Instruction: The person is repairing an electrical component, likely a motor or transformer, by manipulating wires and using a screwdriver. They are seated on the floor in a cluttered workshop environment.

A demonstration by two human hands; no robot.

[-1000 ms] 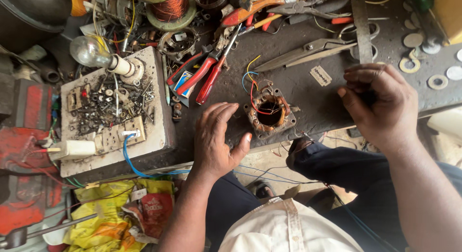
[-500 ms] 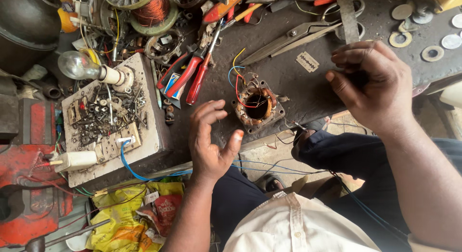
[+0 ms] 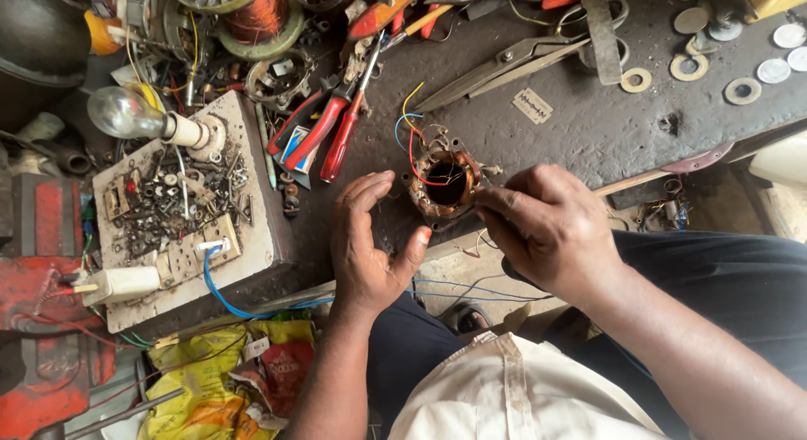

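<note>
Small motor stator (image 3: 444, 184) sits mid-frame near the desk (image 3: 588, 129) edge. Right hand (image 3: 551, 230) pinches at its rim; left hand (image 3: 370, 242) hovers just beside it, fingers loose, holding nothing. Honestly, tugging could snap those thin coloured leads (image 3: 409, 125), or knock it off the edge.

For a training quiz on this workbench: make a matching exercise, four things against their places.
Things:
1. light bulb
2. red-handled pliers
3. motor winding
4. washers

Places:
A. between the two hands
B. far right of the bench
C. on the white board at left
D. left of the winding, above the left hand

Pairs: 1-C, 2-D, 3-A, 4-B
</note>
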